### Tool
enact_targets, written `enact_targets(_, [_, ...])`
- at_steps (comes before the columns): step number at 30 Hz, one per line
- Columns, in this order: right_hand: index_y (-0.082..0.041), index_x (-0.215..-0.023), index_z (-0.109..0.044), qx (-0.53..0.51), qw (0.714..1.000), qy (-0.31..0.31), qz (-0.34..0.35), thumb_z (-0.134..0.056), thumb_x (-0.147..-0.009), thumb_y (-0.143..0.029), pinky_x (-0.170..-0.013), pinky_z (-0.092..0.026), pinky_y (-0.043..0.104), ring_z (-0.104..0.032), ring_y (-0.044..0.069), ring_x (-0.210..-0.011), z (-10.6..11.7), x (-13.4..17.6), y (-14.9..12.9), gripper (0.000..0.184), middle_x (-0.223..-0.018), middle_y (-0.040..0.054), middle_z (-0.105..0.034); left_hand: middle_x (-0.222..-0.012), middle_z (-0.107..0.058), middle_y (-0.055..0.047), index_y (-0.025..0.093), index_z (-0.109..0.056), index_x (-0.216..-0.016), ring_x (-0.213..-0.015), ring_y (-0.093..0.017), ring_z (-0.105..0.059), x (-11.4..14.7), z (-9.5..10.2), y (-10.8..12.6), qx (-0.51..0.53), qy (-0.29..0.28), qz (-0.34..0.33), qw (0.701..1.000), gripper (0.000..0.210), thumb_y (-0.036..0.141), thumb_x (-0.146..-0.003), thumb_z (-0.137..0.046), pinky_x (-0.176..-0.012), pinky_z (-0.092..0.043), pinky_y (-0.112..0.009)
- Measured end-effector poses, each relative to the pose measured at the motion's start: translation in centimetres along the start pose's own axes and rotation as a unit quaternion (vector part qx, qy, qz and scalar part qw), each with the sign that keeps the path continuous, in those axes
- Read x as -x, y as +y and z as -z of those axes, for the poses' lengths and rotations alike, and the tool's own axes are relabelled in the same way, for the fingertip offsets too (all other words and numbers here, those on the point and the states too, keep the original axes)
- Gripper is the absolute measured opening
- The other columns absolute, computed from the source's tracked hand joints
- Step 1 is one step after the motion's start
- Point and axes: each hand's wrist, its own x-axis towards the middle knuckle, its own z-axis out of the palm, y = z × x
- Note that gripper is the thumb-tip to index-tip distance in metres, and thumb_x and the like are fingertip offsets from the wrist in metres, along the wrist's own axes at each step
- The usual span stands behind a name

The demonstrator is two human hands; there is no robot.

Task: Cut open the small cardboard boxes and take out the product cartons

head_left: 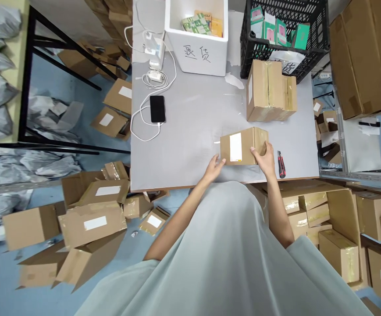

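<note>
A small cardboard box with a white label lies near the front edge of the table, between my two hands. My left hand touches its lower left corner, thumb toward the label side. On the other end, my right hand grips the taped side, thumb on the front and fingers behind the edge. A red and black utility knife lies just right of my right hand. Beyond the box stand two taped cardboard boxes, a taller one and a smaller one against it.
At the back of the grey table stand a white foam bin and a black crate, both holding small packages. A phone charges beside a power strip. Cardboard boxes crowd the floor; a large open carton sits right.
</note>
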Motion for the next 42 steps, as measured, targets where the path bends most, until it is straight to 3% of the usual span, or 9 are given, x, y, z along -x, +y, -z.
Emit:
enact_targets(4, [-0.023, -0.168, -0.054, -0.054, 0.998, -0.008, -0.007, -0.076, -0.09, -0.076, -0.142, -0.031, 0.058, -0.044, 0.037, -0.168, 2.3, -1.5, 2.8, 0.097, -0.179, 0.0178, -0.047, -0.154, -0.072, -0.024, 0.021, -0.077, -0.131, -0.148, -0.039, -0.067, -2.4, 0.9, -1.6, 0.02, -0.017, 0.033, 0.999, 0.056, 0.063, -0.094, -0.082, -0.121, -0.056, -0.059])
enact_targets(8, [-0.023, -0.168, -0.054, -0.077, 0.996, -0.048, -0.014, -0.073, -0.089, -0.08, -0.139, -0.037, 0.054, -0.049, 0.035, -0.165, 2.1, -1.8, 4.6, 0.1, -0.18, 0.0173, -0.048, -0.142, -0.079, -0.021, 0.02, -0.08, -0.126, -0.134, -0.034, -0.076, -1.9, 1.7, -2.1, 0.035, -0.025, 0.038, 0.998, 0.057, 0.066, -0.092, -0.081, -0.114, -0.062, -0.054])
enact_targets(15, [-0.021, -0.168, -0.055, -0.135, 0.978, -0.16, -0.026, -0.072, -0.086, -0.09, -0.139, -0.038, 0.053, -0.048, 0.035, -0.166, -3.5, -0.2, 4.3, 0.108, -0.179, 0.0172, -0.05, -0.143, -0.078, -0.018, 0.022, -0.078, -0.126, -0.126, -0.03, -0.077, 1.0, 6.5, -3.5, 0.024, 0.089, 0.044, 0.995, 0.054, 0.063, -0.091, -0.08, -0.11, -0.064, -0.049])
enact_targets(21, [-0.022, -0.153, -0.072, -0.17, 0.94, -0.296, -0.013, -0.074, -0.088, -0.085, -0.131, -0.05, 0.051, -0.066, 0.034, -0.149, -9.5, 2.2, 2.3, 0.091, -0.157, 0.0138, -0.073, -0.14, -0.079, -0.017, 0.02, -0.076, -0.127, -0.127, -0.031, -0.075, 2.6, 11.2, -3.1, 0.006, 0.191, 0.029, 0.981, 0.048, 0.056, -0.096, -0.075, -0.114, -0.06, -0.049])
enact_targets(25, [-0.021, -0.143, -0.078, -0.196, 0.922, -0.334, 0.01, -0.077, -0.086, -0.084, -0.127, -0.053, 0.051, -0.073, 0.033, -0.136, -12.0, 2.4, 1.6, 0.085, -0.143, 0.013, -0.081, -0.143, -0.076, -0.017, 0.02, -0.076, -0.132, -0.129, -0.032, -0.073, 4.0, 12.8, -1.5, -0.022, 0.23, 0.007, 0.973, 0.05, 0.056, -0.098, -0.074, -0.116, -0.059, -0.049])
enact_targets(31, [-0.016, -0.135, -0.078, -0.193, 0.939, -0.284, -0.02, -0.074, -0.079, -0.093, -0.119, -0.059, 0.052, -0.076, 0.035, -0.127, -11.2, 0.0, 3.0, 0.095, -0.141, 0.019, -0.08, -0.149, -0.071, -0.018, 0.021, -0.07, -0.152, -0.141, -0.032, -0.067, 8.0, 10.4, 2.6, -0.226, 0.203, -0.169, 0.937, 0.057, 0.06, -0.111, -0.06, -0.125, -0.052, -0.051])
enact_targets(35, [-0.015, -0.141, -0.075, -0.106, 0.986, -0.126, -0.01, -0.076, -0.07, -0.098, -0.116, -0.059, 0.058, -0.074, 0.038, -0.131, -8.6, 0.0, 3.3, 0.108, -0.152, 0.0249, -0.072, -0.148, -0.077, -0.013, 0.023, -0.078, -0.142, -0.144, -0.028, -0.068, 8.8, 7.6, 5.3, -0.278, 0.119, -0.268, 0.915, 0.042, 0.046, -0.118, -0.052, -0.128, -0.05, -0.054])
enact_targets(39, [-0.02, -0.143, -0.075, -0.064, 0.992, -0.076, 0.072, -0.068, -0.095, -0.084, -0.11, -0.064, 0.054, -0.073, 0.035, -0.132, -5.5, 1.8, 0.5, 0.081, -0.15, 0.021, -0.073, -0.14, -0.082, -0.008, 0.027, -0.083, -0.131, -0.147, -0.027, -0.068, 7.3, 4.8, 7.1, -0.261, -0.019, -0.323, 0.91, 0.034, 0.038, -0.117, -0.055, -0.128, -0.052, -0.056])
enact_targets(42, [-0.021, -0.15, -0.072, -0.046, 0.992, -0.07, 0.096, -0.064, -0.103, -0.078, -0.113, -0.063, 0.051, -0.072, 0.033, -0.135, -3.9, 2.7, -2.0, 0.075, -0.152, 0.0193, -0.073, -0.138, -0.083, -0.009, 0.027, -0.083, -0.13, -0.14, -0.025, -0.072, 5.8, 3.7, 7.5, -0.226, -0.038, -0.32, 0.919, 0.03, 0.033, -0.115, -0.057, -0.124, -0.057, -0.052])
